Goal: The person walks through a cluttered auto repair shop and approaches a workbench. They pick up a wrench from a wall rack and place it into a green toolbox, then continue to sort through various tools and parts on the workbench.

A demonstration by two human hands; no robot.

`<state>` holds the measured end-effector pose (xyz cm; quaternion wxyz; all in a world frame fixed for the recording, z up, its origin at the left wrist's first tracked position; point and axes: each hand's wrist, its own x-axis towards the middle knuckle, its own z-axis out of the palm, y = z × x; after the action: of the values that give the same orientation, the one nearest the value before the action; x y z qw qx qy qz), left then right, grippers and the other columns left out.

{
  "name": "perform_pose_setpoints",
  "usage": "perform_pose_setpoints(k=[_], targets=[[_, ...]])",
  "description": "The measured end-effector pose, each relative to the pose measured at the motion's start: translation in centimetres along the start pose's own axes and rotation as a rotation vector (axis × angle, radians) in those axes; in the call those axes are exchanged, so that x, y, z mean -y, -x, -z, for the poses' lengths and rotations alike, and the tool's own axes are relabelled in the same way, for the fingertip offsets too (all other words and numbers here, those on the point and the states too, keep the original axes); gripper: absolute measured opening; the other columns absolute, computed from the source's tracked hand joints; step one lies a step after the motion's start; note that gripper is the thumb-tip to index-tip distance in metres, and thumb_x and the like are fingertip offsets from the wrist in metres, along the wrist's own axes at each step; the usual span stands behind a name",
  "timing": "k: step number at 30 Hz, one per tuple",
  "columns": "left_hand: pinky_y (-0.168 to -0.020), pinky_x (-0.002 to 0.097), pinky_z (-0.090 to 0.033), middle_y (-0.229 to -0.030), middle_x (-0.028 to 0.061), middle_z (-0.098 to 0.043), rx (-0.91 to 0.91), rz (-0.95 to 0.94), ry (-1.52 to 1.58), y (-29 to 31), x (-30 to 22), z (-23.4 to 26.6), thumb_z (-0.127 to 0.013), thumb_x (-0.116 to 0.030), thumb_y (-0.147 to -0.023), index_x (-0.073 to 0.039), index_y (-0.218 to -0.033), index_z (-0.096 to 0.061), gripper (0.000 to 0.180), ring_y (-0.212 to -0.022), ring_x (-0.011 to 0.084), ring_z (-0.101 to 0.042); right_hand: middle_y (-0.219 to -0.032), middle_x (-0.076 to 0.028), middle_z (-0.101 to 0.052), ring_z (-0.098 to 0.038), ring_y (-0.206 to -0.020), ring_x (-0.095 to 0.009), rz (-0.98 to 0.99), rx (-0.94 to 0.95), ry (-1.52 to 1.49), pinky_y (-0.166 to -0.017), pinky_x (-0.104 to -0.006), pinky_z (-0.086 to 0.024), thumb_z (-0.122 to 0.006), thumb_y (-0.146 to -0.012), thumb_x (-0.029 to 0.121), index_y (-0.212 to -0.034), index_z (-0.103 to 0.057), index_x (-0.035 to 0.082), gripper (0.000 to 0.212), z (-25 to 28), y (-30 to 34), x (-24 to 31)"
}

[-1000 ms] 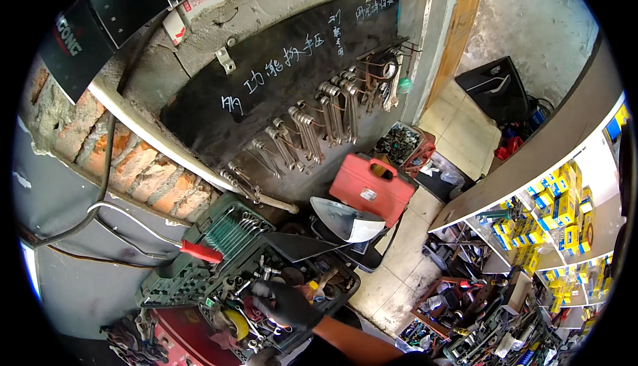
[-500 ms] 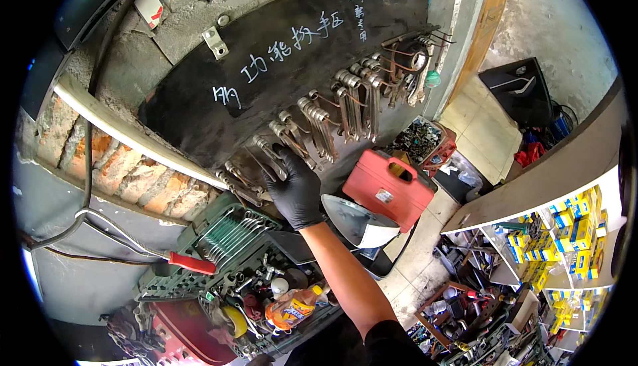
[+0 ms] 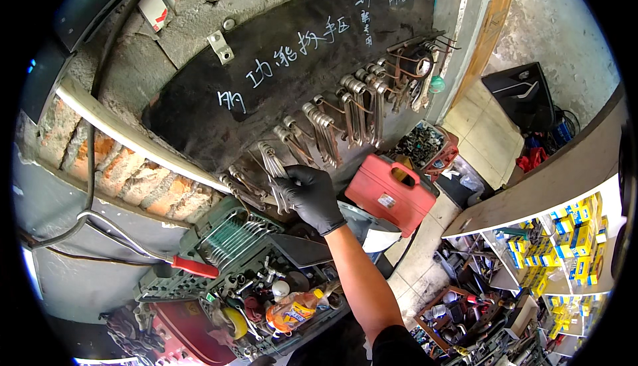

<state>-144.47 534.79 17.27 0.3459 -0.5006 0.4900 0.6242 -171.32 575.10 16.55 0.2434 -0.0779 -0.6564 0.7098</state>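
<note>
Black board (image 3: 193,117), slender silvery wrenches (image 3: 270,160), in gloved right hand (image 3: 312,200)

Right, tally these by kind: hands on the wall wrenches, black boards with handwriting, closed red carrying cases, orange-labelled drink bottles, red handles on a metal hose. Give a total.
Right hand on the wall wrenches: 1
Black board with handwriting: 1
Closed red carrying case: 1
Orange-labelled drink bottle: 1
Red handle on metal hose: 1
Total: 5
</note>
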Motion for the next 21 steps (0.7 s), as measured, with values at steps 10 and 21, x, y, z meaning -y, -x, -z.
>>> perform_pose_setpoints(k=[10, 21], targets=[[-0.038, 0.0291, -0.028, -0.054, -0.0055, -0.034, 0.009, 0.013, 0.001, 0.3, -0.2, -0.1, -0.047, -0.026, -0.113, -0.01, -0.103, -0.061, 0.023, -0.041, 0.0105, -0.034, -0.085, 0.002, -0.07, -0.057, -0.082, -0.005, -0.12, 0.129, -0.156, -0.074, -0.0264, -0.049, -0.08, -0.097, 0.011, -0.108, -0.079, -0.002, 0.017, 0.7, 0.7, 1.4], [-0.04, 0.0289, -0.025, -0.055, -0.0074, -0.031, -0.005, 0.004, 0.028, 0.6, -0.1, -0.1, -0.049, -0.029, -0.112, -0.016, -0.097, -0.059, 0.023, -0.042, 0.01, -0.032, -0.077, -0.005, -0.065, -0.053, -0.072, -0.009, -0.046, 0.062, 0.034, -0.069, -0.0303, -0.049, -0.072, -0.098, 0.013, -0.108, -0.076, 0.0, 0.017, 0.6, 0.7, 0.2]])
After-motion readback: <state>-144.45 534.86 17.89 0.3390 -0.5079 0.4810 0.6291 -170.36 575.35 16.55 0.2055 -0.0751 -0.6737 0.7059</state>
